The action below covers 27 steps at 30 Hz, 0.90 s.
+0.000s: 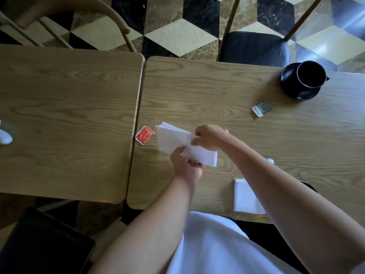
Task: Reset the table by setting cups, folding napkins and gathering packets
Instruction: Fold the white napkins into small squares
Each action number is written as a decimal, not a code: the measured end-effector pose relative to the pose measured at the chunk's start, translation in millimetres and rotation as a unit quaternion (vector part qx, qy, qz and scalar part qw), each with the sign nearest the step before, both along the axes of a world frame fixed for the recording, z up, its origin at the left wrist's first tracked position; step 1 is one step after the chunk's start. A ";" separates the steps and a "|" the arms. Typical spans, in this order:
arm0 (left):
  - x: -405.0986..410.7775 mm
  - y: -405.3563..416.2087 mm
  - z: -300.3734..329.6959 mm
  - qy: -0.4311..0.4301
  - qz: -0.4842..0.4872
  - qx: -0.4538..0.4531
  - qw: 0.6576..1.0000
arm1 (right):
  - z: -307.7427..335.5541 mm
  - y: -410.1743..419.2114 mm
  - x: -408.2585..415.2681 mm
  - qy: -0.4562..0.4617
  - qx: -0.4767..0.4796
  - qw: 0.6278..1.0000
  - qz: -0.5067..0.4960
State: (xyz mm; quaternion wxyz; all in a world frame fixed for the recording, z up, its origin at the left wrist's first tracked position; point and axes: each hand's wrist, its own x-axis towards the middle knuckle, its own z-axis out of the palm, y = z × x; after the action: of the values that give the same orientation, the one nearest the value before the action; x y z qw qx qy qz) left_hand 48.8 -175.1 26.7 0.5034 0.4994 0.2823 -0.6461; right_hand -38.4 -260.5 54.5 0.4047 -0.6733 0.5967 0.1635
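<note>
A white napkin (173, 139) is held just above the right wooden table (227, 91). My left hand (186, 165) grips its near edge from below, and my right hand (209, 136) pinches its right side. A red packet (144, 134) lies flat at the table's left edge, just left of the napkin. A grey packet (261, 108) lies farther right, near a black cup (311, 74) standing on a black saucer (296, 91). A folded white napkin (246, 196) lies near the front edge, partly under my right forearm.
A second wooden table (69, 115) adjoins on the left, with a white object (5, 133) at its left border. Chairs with black seats stand at the far side (252, 46) and near left (43, 246). Another small packet (270, 160) peeks out behind my right forearm.
</note>
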 end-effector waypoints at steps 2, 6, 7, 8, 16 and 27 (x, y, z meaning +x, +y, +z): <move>8.2 -15.4 5.7 -0.019 -0.049 -0.085 0.995 | 10.9 0.9 -8.4 -0.097 -0.020 0.989 -0.113; 31.2 -32.2 -1.1 -0.183 -0.215 -0.096 0.955 | 2.6 30.8 -23.6 -0.238 -0.016 0.903 -0.357; 35.5 -29.9 -5.8 -0.223 -0.245 -0.097 0.938 | -6.1 44.1 -24.7 -0.254 -0.009 0.879 -0.404; 38.1 -24.8 -9.2 -0.250 -0.278 -0.089 0.923 | -15.3 59.1 -24.7 -0.261 -0.001 0.857 -0.445; 41.1 53.5 -49.5 -0.386 -0.471 -0.016 0.793 | -73.9 152.2 -31.2 -0.178 0.157 0.802 -0.548; 48.1 42.2 -51.1 -0.280 -0.533 -0.073 0.795 | -69.9 131.2 -47.6 -0.199 0.097 0.875 -0.430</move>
State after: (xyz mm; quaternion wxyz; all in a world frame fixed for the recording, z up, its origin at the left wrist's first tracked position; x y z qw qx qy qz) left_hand 96.8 -132.9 -24.3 0.1715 0.6916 -0.2300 -0.6628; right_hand -86.0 -129.3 -15.4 0.6086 -0.3259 0.7156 -0.1066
